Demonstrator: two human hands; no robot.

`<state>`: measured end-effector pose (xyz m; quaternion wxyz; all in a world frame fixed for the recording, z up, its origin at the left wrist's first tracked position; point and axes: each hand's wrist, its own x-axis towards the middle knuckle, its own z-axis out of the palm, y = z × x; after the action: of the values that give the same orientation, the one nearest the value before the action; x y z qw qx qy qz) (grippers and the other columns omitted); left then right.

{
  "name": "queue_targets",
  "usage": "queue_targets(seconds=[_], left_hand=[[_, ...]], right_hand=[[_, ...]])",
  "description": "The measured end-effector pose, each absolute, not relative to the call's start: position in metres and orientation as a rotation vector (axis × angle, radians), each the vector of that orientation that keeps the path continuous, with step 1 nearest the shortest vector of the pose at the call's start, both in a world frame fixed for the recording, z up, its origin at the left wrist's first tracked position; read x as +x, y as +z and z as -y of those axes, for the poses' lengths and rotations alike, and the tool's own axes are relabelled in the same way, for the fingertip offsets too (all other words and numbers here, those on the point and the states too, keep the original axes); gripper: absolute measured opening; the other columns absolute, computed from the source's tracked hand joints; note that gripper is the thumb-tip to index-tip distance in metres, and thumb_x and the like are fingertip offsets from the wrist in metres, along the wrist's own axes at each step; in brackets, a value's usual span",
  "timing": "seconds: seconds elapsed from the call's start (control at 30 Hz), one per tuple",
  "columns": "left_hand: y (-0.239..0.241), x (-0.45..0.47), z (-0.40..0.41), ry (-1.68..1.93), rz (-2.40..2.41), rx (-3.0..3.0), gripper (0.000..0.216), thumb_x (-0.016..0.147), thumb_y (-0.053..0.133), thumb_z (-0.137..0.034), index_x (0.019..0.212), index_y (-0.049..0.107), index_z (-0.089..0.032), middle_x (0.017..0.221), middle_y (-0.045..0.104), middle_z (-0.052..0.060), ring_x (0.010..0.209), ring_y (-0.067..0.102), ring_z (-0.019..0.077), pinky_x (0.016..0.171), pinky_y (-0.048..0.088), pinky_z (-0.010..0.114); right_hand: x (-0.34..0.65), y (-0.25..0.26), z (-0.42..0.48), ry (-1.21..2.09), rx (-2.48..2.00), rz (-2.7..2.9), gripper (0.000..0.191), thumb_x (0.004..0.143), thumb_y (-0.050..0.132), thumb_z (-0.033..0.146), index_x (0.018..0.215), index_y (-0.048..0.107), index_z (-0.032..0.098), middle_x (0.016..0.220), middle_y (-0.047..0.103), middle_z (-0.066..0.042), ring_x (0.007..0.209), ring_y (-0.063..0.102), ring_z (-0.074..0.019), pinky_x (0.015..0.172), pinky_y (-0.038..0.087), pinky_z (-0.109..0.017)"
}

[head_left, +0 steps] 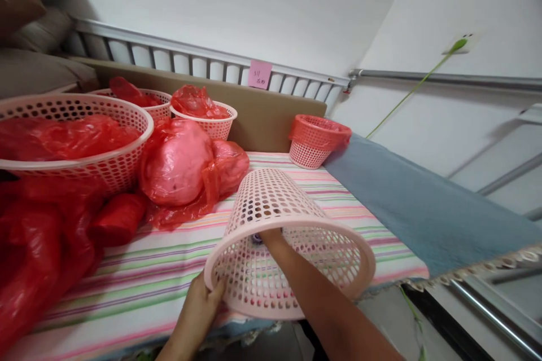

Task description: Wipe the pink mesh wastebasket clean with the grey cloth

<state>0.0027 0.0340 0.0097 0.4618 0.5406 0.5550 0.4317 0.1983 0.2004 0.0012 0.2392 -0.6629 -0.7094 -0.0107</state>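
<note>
A pale pink perforated plastic basket [275, 194] lies on its side on the striped cloth, its mouth turned toward me. The fingers of my left hand [202, 300] are closed on the left side of its rim, thumb inside. My right arm reaches through the mouth, and my right hand [271, 233] is deep inside, near the upper left wall. Beside that hand shows a small dark purplish thing [256, 238], too small to name, which the hand seems to hold. The basket wall mostly hides the right fingers.
Red plastic bags [182, 161] and several pink baskets, one large [141, 149], crowd the left. A basket with a red bag over its rim [315, 138] stands at the back right. A metal rail [178, 48] with a pink note [259, 74] runs behind the striped cloth [152, 276].
</note>
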Motion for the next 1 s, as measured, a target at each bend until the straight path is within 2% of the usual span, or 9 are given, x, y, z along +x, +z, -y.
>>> queue_targets(seconds=[0.07, 0.17, 0.23, 0.37, 0.47, 0.53, 0.63, 0.83, 1.0], left_hand=[[0.002, 0.013, -0.031, 1.070, -1.362, 1.244, 0.045, 0.072, 0.062, -0.041, 0.106, 0.065, -0.011, 0.101, 0.073, 0.014, 0.091, 0.067, 0.0291, 0.076, 0.054, 0.034], [-0.007, 0.029, -0.025, 0.984, -1.306, 1.125, 0.047, 0.072, 0.062, -0.045, 0.104, 0.063, -0.011, 0.072, 0.074, 0.008, 0.054, 0.066, 0.0220, 0.046, 0.052, 0.028], [-0.012, 0.034, -0.023, 0.975, -1.294, 1.064, 0.044, 0.072, 0.061, -0.047, 0.097, 0.062, -0.011, 0.054, 0.068, 0.003, 0.040, 0.060, 0.0183, 0.037, 0.047, 0.026], [-0.017, 0.031, -0.025, 1.036, -1.347, 0.975, 0.041, 0.068, 0.061, -0.043, 0.092, 0.063, -0.010, 0.052, 0.068, 0.004, 0.040, 0.061, 0.0207, 0.039, 0.049, 0.029], [-0.015, 0.026, -0.028, 1.174, -1.324, 1.060, 0.040, 0.065, 0.062, -0.039, 0.091, 0.066, -0.009, 0.072, 0.075, 0.010, 0.068, 0.070, 0.0285, 0.063, 0.057, 0.035], [-0.011, 0.024, -0.028, 1.218, -1.279, 1.117, 0.039, 0.063, 0.063, -0.035, 0.092, 0.068, -0.009, 0.088, 0.076, 0.013, 0.091, 0.068, 0.0313, 0.081, 0.054, 0.037], [0.001, 0.021, -0.029, 1.203, -1.231, 1.176, 0.043, 0.063, 0.062, -0.033, 0.099, 0.068, -0.012, 0.101, 0.074, 0.012, 0.103, 0.064, 0.0303, 0.090, 0.050, 0.036], [0.021, -0.008, -0.026, 1.198, -1.462, 1.369, 0.028, 0.071, 0.058, -0.040, 0.071, 0.070, -0.014, 0.066, 0.075, 0.007, 0.067, 0.069, 0.0274, 0.060, 0.054, 0.031], [0.021, -0.031, -0.018, 1.179, -1.583, 1.430, 0.029, 0.073, 0.057, -0.040, 0.062, 0.067, -0.014, 0.057, 0.070, 0.005, 0.058, 0.065, 0.0245, 0.051, 0.048, 0.027]], right_hand=[[0.198, 0.003, -0.199, -0.047, -1.850, 1.920, 0.036, 0.090, 0.034, 0.027, 0.116, 0.058, 0.021, 0.124, 0.057, -0.007, 0.120, 0.044, -0.0231, 0.105, 0.028, -0.041], [0.193, 0.011, -0.191, -0.074, -1.896, 1.889, 0.037, 0.090, 0.036, 0.026, 0.121, 0.054, 0.019, 0.130, 0.052, -0.009, 0.124, 0.040, -0.0239, 0.105, 0.026, -0.042], [0.187, 0.015, -0.176, -0.083, -1.923, 1.887, 0.038, 0.087, 0.040, 0.022, 0.123, 0.052, 0.019, 0.129, 0.052, -0.010, 0.123, 0.040, -0.0247, 0.103, 0.028, -0.042], [0.172, 0.015, -0.120, -0.079, -1.989, 1.930, 0.043, 0.074, 0.055, 0.016, 0.117, 0.055, 0.014, 0.112, 0.060, -0.016, 0.107, 0.052, -0.0292, 0.092, 0.038, -0.043], [0.165, 0.007, -0.066, -0.039, -1.996, 2.029, 0.050, 0.072, 0.057, 0.017, 0.121, 0.053, 0.016, 0.116, 0.057, -0.015, 0.110, 0.050, -0.0302, 0.093, 0.037, -0.044], [0.166, 0.000, -0.036, 0.015, -1.981, 2.091, 0.052, 0.072, 0.056, 0.017, 0.123, 0.051, 0.020, 0.123, 0.054, -0.013, 0.116, 0.045, -0.0297, 0.097, 0.034, -0.043], [0.173, -0.003, -0.016, 0.066, -1.939, 2.170, 0.054, 0.071, 0.056, 0.017, 0.125, 0.050, 0.022, 0.129, 0.050, -0.011, 0.120, 0.042, -0.0295, 0.099, 0.033, -0.041], [0.171, 0.014, -0.074, -0.033, -1.831, 2.233, 0.053, 0.072, 0.054, 0.014, 0.125, 0.051, 0.018, 0.123, 0.055, -0.013, 0.117, 0.045, -0.0294, 0.099, 0.031, -0.045], [0.157, 0.014, -0.153, 0.039, -1.639, 2.027, 0.042, 0.087, 0.037, 0.020, 0.128, 0.049, 0.020, 0.130, 0.053, -0.007, 0.123, 0.041, -0.0223, 0.103, 0.030, -0.040]])
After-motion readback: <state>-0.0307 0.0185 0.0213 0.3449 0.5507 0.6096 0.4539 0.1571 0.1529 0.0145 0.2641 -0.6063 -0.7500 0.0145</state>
